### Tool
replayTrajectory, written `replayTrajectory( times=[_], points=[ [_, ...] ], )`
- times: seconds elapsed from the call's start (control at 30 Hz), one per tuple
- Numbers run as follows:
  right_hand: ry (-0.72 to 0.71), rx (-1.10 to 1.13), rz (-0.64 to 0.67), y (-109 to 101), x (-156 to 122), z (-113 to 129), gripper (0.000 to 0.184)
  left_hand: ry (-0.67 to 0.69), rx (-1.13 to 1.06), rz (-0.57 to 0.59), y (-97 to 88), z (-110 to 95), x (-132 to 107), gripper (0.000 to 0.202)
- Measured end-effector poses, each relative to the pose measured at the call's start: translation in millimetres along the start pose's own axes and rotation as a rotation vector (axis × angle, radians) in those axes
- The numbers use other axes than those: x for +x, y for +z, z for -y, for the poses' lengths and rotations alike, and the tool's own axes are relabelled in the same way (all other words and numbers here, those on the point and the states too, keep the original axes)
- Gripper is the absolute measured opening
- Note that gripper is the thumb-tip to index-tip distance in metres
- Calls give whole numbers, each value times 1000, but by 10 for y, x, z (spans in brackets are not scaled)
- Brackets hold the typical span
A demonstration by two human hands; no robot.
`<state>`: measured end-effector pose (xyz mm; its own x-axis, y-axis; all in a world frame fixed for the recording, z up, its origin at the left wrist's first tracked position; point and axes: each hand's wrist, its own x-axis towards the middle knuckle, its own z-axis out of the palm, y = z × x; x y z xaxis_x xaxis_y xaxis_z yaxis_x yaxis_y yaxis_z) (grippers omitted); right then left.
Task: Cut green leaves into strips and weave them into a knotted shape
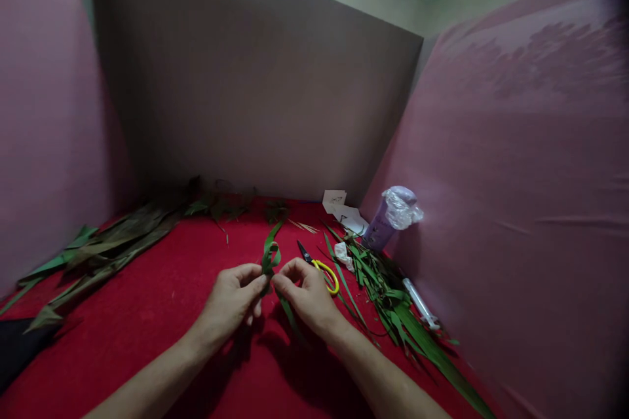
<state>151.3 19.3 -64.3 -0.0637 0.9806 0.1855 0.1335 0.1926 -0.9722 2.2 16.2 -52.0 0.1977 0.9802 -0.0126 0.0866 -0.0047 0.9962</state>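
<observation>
My left hand (232, 301) and right hand (313, 298) pinch the looped green strip (268, 262) between them, above the red cloth (147, 334); marks on the white cards (350, 215) and purple container (378, 229) are too small to read

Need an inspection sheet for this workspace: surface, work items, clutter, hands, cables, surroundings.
Surface: red covering, leaf material along both sides.
Work items: looped green leaf strip in the hands; yellow-handled scissors lying beside the right hand.
Clutter: green leaf pile right; brownish leaves left; white papers and purple container back right.
Hands: left hand and right hand both pinching the strip.
Cables: nothing seen.
Surroundings: grey panel behind, pink walls either side.
</observation>
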Motion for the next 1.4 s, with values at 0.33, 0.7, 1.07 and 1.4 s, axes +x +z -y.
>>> replayTrajectory(
  times=[0.33, 0.7, 1.07, 1.4],
  points=[
    [97, 53, 79, 45, 20, -116, 24, -30, -7, -23, -13, 4, 12, 25],
    [235, 23, 343, -9, -26, -96, 22, -41, -75, -23, -13, 27, 22, 20],
    [262, -74, 523, -127, 9, -91, 19, -43, -82, -78, -28, 4, 42, 23],
    [165, -67, 454, -125, 23, -45, 19, -65, -31, -38, -30, 4, 15, 22]
  ],
)
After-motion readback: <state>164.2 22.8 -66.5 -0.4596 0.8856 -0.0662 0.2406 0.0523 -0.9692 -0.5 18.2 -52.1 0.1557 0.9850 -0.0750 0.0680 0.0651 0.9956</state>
